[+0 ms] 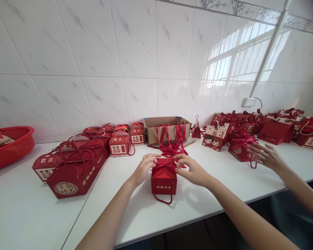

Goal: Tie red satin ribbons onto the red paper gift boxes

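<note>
Red box point(163, 184) upright on worktop point(135, 211), right in front of the person, cord handle point(163, 201) drooping off its near side. Left hand point(145, 168) narrow, fingertips pinching the ribbon point(162, 165) at the bow's left side; right hand point(186, 169) also narrow, thumb and finger on its right side. Exact grip partly hidden by the fingers.

Risks, my judgement: uneven pull between the hands could leave the bow lopsided or slip the knot loose. Pulling too hard could crease the curved top flaps or drag the box, which looks light and has no hand steadying its body. Loose ribbons point(172, 150) lie right behind the box, so a tail could snag or get mixed with the bow.

Around: open carton point(153, 134) behind, ribbons hanging over its front; it and the ribbon heap limit room to push the box back. Left: long dark-red box point(73, 173) and small printed boxes point(118, 145), well apart from the work; red basin point(23, 133) at far left. Right: box with cartoon faces point(214, 139), more packed boxes along the wall. Co-worker's hand point(267, 156) at a bow-topped box point(238, 149); near the person's right side, clear of the right hand, but limits sideways room.
</note>
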Demonstrator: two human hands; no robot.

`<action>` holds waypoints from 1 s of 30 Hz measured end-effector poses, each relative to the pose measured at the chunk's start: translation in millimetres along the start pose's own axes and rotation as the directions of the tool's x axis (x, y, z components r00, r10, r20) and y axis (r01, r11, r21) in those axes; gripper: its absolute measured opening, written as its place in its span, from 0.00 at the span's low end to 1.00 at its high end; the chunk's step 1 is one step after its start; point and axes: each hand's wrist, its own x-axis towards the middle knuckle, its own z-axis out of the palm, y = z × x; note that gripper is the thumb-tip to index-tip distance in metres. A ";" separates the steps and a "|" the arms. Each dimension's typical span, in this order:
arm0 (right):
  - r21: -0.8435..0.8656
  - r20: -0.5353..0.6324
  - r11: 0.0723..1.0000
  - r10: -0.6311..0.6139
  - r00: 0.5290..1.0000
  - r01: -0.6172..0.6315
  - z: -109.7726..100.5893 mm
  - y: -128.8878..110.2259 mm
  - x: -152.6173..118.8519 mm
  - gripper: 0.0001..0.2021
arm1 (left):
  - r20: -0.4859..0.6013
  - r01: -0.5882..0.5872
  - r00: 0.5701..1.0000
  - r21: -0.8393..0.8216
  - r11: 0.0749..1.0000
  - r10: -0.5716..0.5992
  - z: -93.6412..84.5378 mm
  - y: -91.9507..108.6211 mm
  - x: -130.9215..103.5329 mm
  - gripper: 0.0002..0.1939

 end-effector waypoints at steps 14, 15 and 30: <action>-0.202 0.033 0.955 -0.212 0.977 0.215 3.1 -2.2 -13.3 0.07 | -0.063 -0.223 0.900 0.782 0.582 0.431 -19.0 -14.3 -1.9 0.12; -0.206 0.033 0.955 -0.211 0.977 0.213 3.8 -2.0 -13.4 0.07 | -0.082 -0.195 0.901 0.800 0.567 0.426 -18.4 -15.1 -1.6 0.13; 0.026 -0.291 0.999 -0.034 0.956 0.043 1.1 -7.4 6.7 0.15 | -0.311 0.144 0.943 0.072 0.987 -0.115 -12.6 -11.8 2.9 0.20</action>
